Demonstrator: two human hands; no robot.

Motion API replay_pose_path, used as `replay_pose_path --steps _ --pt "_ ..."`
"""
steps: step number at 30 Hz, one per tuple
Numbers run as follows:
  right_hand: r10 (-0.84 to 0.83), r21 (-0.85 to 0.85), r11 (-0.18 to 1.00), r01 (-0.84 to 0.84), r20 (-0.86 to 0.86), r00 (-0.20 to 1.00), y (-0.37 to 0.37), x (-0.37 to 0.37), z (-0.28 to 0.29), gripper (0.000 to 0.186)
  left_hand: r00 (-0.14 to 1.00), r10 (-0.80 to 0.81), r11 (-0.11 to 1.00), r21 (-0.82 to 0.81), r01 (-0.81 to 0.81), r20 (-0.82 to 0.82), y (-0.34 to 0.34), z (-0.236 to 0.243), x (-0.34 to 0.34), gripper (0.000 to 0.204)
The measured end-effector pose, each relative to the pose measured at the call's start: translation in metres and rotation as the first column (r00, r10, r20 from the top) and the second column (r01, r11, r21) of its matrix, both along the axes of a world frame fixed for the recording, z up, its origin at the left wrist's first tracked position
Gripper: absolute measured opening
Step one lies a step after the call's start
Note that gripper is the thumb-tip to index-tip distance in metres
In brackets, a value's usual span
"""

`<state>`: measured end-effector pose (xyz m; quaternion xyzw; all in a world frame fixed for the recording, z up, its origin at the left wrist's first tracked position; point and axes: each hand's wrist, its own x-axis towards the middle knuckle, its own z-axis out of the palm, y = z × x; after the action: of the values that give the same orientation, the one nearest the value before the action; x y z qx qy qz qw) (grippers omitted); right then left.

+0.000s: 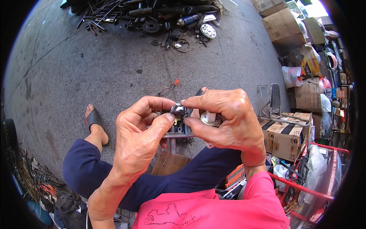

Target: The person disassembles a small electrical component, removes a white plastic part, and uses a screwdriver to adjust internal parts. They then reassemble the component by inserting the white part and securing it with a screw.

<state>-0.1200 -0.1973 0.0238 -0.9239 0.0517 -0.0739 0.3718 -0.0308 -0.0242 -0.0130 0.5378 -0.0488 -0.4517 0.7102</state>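
Observation:
My left hand pinches a small black part with a pale metal piece on top, between thumb and forefinger. The fingers of my right hand close on the same part from the other side. A round silvery piece is tucked inside my right hand; its kind is unclear. Just below the fingertips shows a flat metal plate on a post, partly hidden by my hands. From behind the part runs a thin wire ending in an orange-red connector.
A wooden block lies between my legs. Scrap metal parts are heaped ahead on the concrete floor. To the right stand cardboard boxes, a metal rack and a red-framed basket. Wires and rods lie at left.

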Motion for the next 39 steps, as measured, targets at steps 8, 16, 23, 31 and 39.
replay_pose_path --steps 8,16,23,31,39 --pt "0.028 -0.146 0.989 -0.016 0.08 0.996 0.004 0.004 0.001 0.016 0.995 -0.017 1.0 0.018 0.015 0.103 -0.002 -0.005 -0.003 0.014" --pt "0.024 -0.11 0.994 -0.017 0.068 0.997 0.001 0.004 -0.001 0.01 0.997 -0.048 0.998 0.032 0.046 0.062 -0.003 -0.002 -0.002 0.014" --pt "0.076 0.043 0.996 -0.077 0.022 0.997 -0.014 0.006 0.006 0.006 0.999 -0.05 0.998 0.035 0.051 -0.016 -0.003 -0.003 -0.001 0.016" --pt "-0.187 0.44 0.848 0.295 -0.272 0.944 -0.017 0.004 0.03 0.015 0.967 -0.109 0.994 0.003 0.113 -0.229 -0.001 -0.004 0.003 0.018" --pt "-0.126 0.54 0.764 0.352 -0.41 0.903 -0.017 0.01 0.019 0.015 0.957 -0.166 0.984 0.028 0.178 -0.239 -0.001 -0.002 0.001 0.017"
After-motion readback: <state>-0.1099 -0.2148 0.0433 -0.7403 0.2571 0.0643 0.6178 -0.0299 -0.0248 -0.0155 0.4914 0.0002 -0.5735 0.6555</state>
